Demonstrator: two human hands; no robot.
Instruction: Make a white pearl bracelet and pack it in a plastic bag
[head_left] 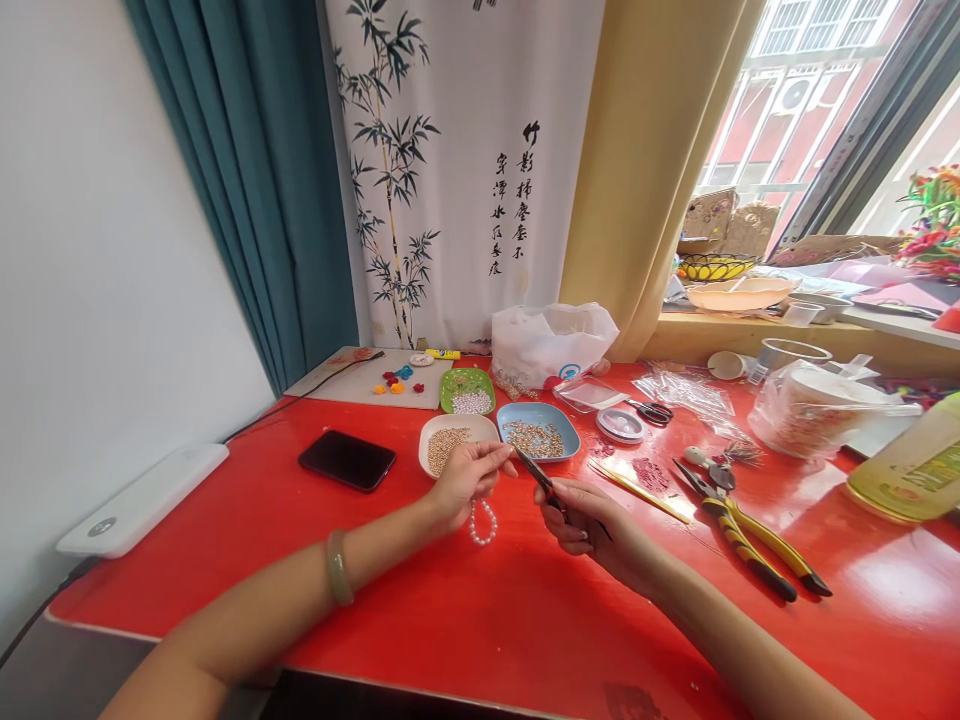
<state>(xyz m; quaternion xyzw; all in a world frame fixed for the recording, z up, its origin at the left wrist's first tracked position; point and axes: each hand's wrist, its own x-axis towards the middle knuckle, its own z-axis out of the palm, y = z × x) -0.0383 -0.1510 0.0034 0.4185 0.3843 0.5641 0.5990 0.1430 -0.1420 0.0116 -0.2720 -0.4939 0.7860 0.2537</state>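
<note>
My left hand (466, 482) is closed in a pinch on a string of white pearl beads (493, 520), which hangs in a loop below the fingers. In my right hand (592, 518) is a small pair of dark pointed pliers (534, 470), the fingers wrapped round the handles. Their tip is at the left fingertips; what lies between is too small to make out. Behind my left hand stands a cream dish (424, 445) of gold beads, partly covered by it. A blue dish (574, 437) with more gold beads is just beyond the pliers.
On the red table (420, 620), a phone (347, 460) lies left and a green dish (444, 390) stands behind. Rightward are yellow tweezers (641, 491), large yellow-black pliers (739, 525), scissors (651, 411), a round lidded case (621, 425) and a bottle (907, 465). A plastic bag (551, 340) stands behind.
</note>
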